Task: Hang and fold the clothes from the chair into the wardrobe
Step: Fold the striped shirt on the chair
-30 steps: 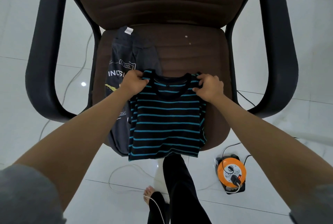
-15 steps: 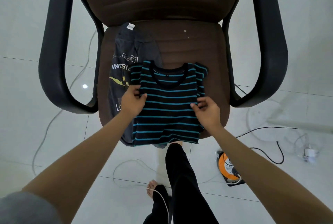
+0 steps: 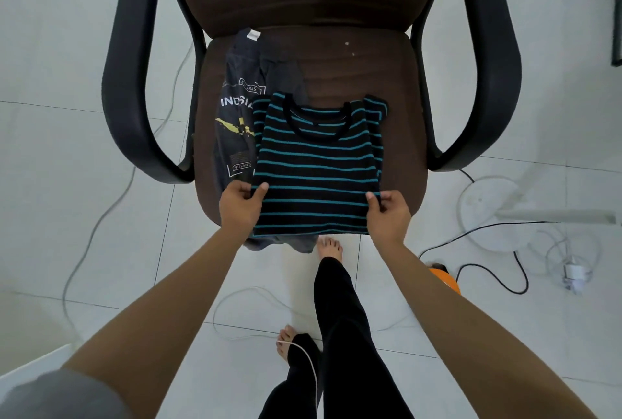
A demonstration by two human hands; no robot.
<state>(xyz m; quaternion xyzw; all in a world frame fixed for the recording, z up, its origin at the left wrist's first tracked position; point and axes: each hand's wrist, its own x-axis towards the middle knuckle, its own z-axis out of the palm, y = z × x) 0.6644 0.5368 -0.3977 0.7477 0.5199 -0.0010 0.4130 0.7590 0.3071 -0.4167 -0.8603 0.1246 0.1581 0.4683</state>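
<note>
Striped shirt [image 3: 318, 166] lies flat on the chair [image 3: 400, 122] seat, sleeves tucked in, overlapping a grey printed shirt [image 3: 235, 122]; left hand [image 3: 240, 208] and right hand [image 3: 388, 216] each pinch a lower side edge near the seat front, presumably to fold the hem up toward the collar

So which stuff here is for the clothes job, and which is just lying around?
For the job:
- striped shirt, pinched at its near corners by the left hand and right hand
- grey printed shirt underneath
- chair they lie on

Just lying about:
- black cable
- white cable
- orange cable reel
- white charger
</note>
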